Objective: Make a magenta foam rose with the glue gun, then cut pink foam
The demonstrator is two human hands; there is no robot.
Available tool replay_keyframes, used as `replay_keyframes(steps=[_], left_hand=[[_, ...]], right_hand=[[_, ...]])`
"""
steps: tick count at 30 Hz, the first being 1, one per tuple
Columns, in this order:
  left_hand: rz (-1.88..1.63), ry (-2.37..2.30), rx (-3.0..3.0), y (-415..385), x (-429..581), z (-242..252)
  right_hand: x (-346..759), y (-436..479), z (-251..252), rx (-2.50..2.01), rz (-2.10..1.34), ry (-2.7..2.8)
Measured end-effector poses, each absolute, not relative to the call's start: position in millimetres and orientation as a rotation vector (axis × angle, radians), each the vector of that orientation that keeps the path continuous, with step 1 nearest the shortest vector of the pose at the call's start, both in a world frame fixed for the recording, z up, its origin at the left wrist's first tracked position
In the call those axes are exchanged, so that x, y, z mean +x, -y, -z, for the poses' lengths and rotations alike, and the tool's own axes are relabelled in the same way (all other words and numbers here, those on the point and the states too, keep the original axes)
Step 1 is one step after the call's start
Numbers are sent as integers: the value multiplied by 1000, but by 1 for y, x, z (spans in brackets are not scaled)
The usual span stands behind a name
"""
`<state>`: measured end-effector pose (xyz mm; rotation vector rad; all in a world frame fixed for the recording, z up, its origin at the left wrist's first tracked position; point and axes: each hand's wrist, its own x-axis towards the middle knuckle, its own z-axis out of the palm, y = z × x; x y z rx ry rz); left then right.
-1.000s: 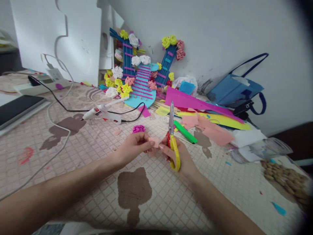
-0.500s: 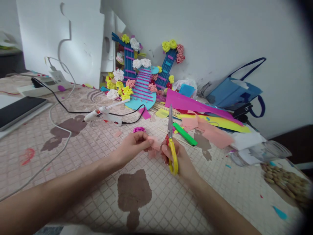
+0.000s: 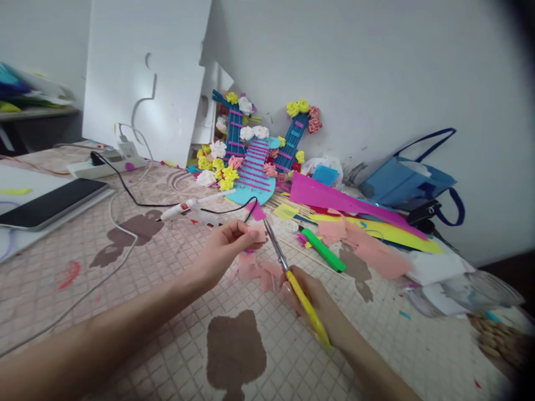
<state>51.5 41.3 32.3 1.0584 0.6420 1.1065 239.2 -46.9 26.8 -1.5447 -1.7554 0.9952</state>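
Between thumb and fingers, my left hand [image 3: 229,245] pinches a small pink paper piece [image 3: 258,234]. My right hand [image 3: 307,292] is closed around scissors [image 3: 307,303] with yellow handles. Their blades point up and to the left, and the tips are close to the pink piece. Several loose pink paper pieces [image 3: 248,268] lie on the patterned tablecloth just under the hands. A white glue gun [image 3: 188,210] rests behind my left hand. A green cutter [image 3: 322,250] lies behind my right hand, beside thin wooden sticks.
Decorated blue shapes with paper flowers [image 3: 254,161] stand against the wall. To the right are a magenta sheet [image 3: 334,197], pink paper [image 3: 376,256] and a blue bag [image 3: 401,178]. At left are a dark tablet [image 3: 54,201], a power strip [image 3: 104,167] and cables.
The view has shifted, showing more on the left. The scissors have swung from upright to a leftward tilt, near the paper. My left hand now holds a small piece above several loose ones.
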Motion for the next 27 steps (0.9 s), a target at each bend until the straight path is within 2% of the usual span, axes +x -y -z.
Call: replay_keyframes(steps=[8,27], left_hand=[[-1117,-610,1046,-41,52,-35],[-1127,-631,982,-36,54,-34]], right_hand=[[238,47,-29,-1597,-887,1846],[238,45,-24,-1581,-923,1785]])
